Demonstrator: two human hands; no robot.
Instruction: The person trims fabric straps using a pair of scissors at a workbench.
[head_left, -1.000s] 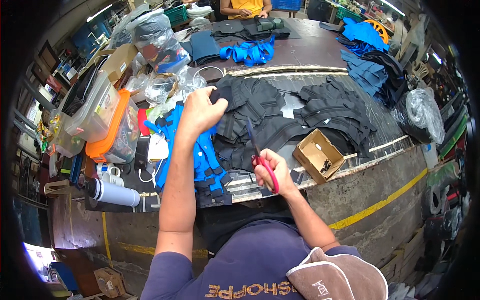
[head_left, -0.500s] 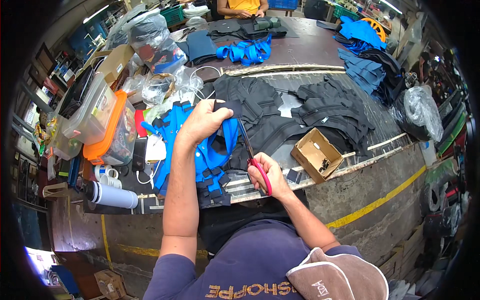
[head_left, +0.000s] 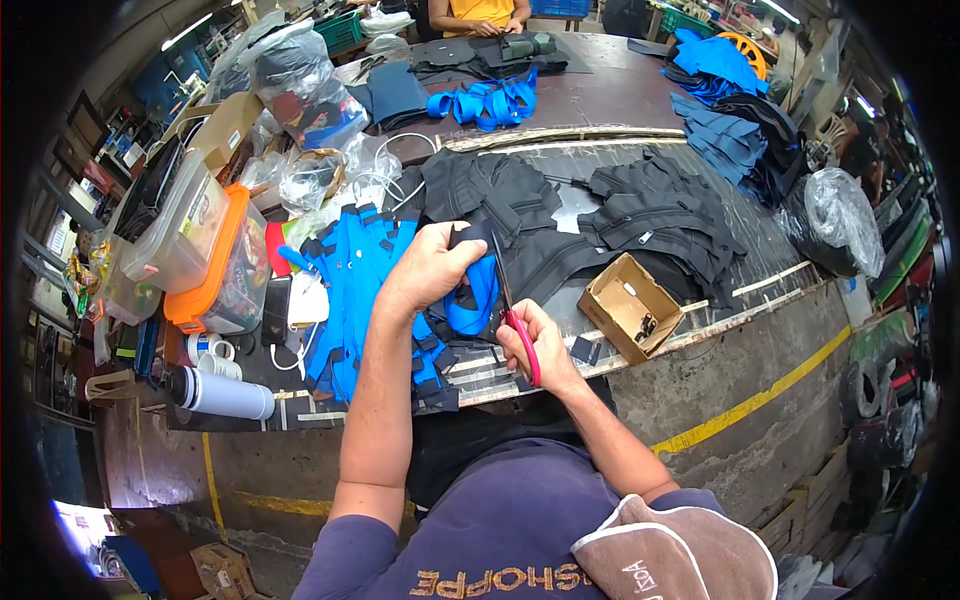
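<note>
The left hand (head_left: 435, 268) pinches a looped blue strap (head_left: 480, 308) above the tabletop (head_left: 725, 190), the right hand (head_left: 540, 348) gripping red-handled scissors (head_left: 514, 322); blade contact is unclear, but a slip could nick the nearby fingers.

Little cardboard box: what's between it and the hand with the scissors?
In the head view, a small dark flat piece lies between the right hand and the cardboard box.

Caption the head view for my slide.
Left hand gripping blue and black strapping, right hand holding red-handled scissors at its black part.
</note>
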